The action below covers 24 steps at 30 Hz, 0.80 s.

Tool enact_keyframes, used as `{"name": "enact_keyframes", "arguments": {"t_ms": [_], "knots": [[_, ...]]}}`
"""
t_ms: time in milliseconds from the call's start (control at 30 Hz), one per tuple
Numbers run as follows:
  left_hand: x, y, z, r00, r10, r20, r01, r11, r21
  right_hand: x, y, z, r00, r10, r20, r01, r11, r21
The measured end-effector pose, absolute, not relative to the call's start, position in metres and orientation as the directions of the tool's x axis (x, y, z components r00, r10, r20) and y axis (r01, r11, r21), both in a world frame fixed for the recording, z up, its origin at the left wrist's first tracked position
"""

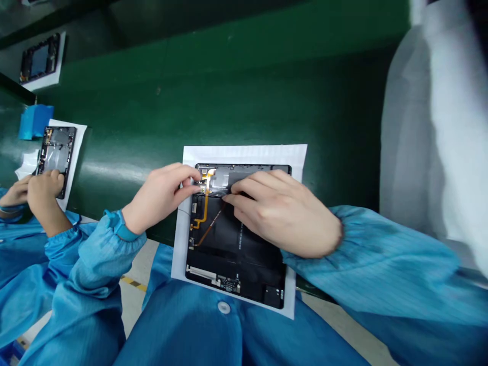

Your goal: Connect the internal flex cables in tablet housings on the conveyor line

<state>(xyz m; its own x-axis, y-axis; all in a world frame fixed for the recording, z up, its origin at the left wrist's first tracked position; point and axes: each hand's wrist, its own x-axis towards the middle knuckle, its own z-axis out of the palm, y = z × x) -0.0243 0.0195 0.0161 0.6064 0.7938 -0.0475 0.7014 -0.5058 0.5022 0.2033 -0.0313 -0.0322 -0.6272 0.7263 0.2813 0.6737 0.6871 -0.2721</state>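
An opened black tablet (pixel 236 254), back cover off, lies on a white sheet (pixel 244 152) at the near edge of the green belt. An orange flex cable (pixel 204 213) runs down its left side. My left hand (pixel 160 201) rests at the tablet's upper left, thumb and fingers pinched together near the top of the cable. My right hand (pixel 278 211) lies over the upper middle, fingertips pressed together on a thin strip by the silver plate (pixel 229 175). What the fingers pinch is too small to name.
The green conveyor belt (pixel 229 91) stretches away. At left a co-worker's hands (pixel 34 190) work on another tablet (pixel 57 152) on white paper, beside a blue block (pixel 34 121). A third tablet (pixel 40 58) lies far left. A white-clad person (pixel 438 127) stands right.
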Motion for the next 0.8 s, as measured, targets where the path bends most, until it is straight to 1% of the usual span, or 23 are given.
{"name": "enact_keyframes", "arguments": {"t_ms": [67, 133, 200, 233, 300, 400, 467, 533, 567, 600, 633, 667, 733, 800], "knots": [[-0.027, 0.003, 0.017, 0.577, 0.817, -0.008, 0.692, -0.484, 0.535, 0.195, -0.037, -0.028, -0.593, 0.757, 0.274, 0.647, 0.651, -0.398], [-0.025, -0.013, 0.019, 0.553, 0.832, 0.044, 0.665, -0.473, 0.579, 0.182, -0.045, -0.025, -0.583, 0.784, 0.214, 0.582, 0.586, -0.563], [-0.022, -0.027, 0.024, 0.564, 0.821, 0.09, 0.605, -0.485, 0.631, 0.168, -0.052, -0.023, -0.61, 0.778, 0.152, 0.522, 0.539, -0.661], [-0.02, -0.033, 0.028, 0.577, 0.81, 0.105, 0.569, -0.491, 0.659, 0.162, -0.055, -0.023, -0.628, 0.766, 0.138, 0.505, 0.536, -0.677], [-0.018, -0.042, 0.033, 0.588, 0.8, 0.124, 0.506, -0.483, 0.714, 0.154, -0.057, -0.024, -0.655, 0.741, 0.15, 0.485, 0.564, -0.668], [-0.021, -0.049, 0.032, 0.541, 0.831, 0.13, 0.446, -0.414, 0.793, 0.155, -0.055, -0.028, -0.669, 0.728, 0.153, 0.479, 0.579, -0.659], [-0.026, -0.049, 0.026, 0.418, 0.9, 0.124, 0.431, -0.316, 0.845, 0.159, -0.052, -0.031, -0.651, 0.744, 0.15, 0.472, 0.551, -0.688], [-0.033, -0.048, 0.019, 0.219, 0.974, 0.059, 0.446, -0.154, 0.882, 0.164, -0.048, -0.034, -0.623, 0.77, 0.142, 0.447, 0.498, -0.743], [-0.036, -0.048, 0.016, 0.145, 0.989, -0.012, 0.469, -0.059, 0.881, 0.165, -0.046, -0.035, -0.611, 0.781, 0.131, 0.437, 0.471, -0.767], [-0.039, -0.047, 0.013, 0.12, 0.987, -0.103, 0.515, 0.027, 0.857, 0.166, -0.044, -0.035, -0.607, 0.786, 0.115, 0.43, 0.447, -0.784], [-0.041, -0.047, 0.012, 0.141, 0.97, -0.2, 0.586, 0.081, 0.806, 0.166, -0.041, -0.036, -0.613, 0.785, 0.092, 0.431, 0.429, -0.794], [-0.043, -0.047, 0.011, 0.2, 0.936, -0.292, 0.668, 0.088, 0.739, 0.165, -0.039, -0.036, -0.623, 0.78, 0.065, 0.441, 0.419, -0.794], [-0.042, -0.046, 0.011, 0.335, 0.838, -0.431, 0.799, -0.01, 0.601, 0.163, -0.034, -0.035, -0.645, 0.764, 0.014, 0.476, 0.416, -0.775], [-0.039, -0.045, 0.01, 0.419, 0.769, -0.483, 0.839, -0.123, 0.531, 0.161, -0.029, -0.034, -0.671, 0.741, -0.024, 0.501, 0.429, -0.752]]}}
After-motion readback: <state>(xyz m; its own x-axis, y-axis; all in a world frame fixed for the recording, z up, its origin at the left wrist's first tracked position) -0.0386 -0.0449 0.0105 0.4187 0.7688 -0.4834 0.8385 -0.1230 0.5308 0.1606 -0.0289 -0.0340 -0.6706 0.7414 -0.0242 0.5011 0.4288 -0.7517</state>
